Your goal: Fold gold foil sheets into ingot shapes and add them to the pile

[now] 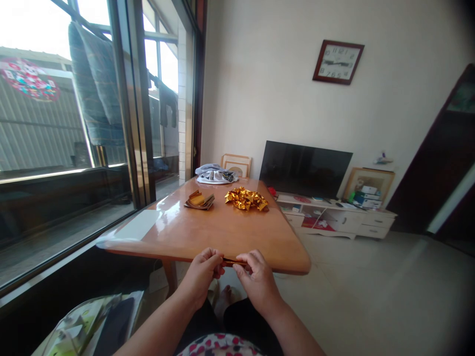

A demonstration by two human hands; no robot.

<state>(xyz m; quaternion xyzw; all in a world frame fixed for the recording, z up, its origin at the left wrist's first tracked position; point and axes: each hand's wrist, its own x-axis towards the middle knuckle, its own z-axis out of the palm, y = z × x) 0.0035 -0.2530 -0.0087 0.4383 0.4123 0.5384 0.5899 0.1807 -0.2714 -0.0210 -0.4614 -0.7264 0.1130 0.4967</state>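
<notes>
Here — thin strip (230, 261), crinkled foil (246, 199)

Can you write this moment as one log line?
left hand: pinching thin strip | right hand: pinching same strip | table: shiny gold pile, paper stack

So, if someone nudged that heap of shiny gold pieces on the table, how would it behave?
The crinkled gold foil heap would probably scatter, since it looks like many loose pieces. Each is likely light and easily crushed, given the thin, creased folds. They may slide readily, as the glossy tabletop looks smooth.
</notes>
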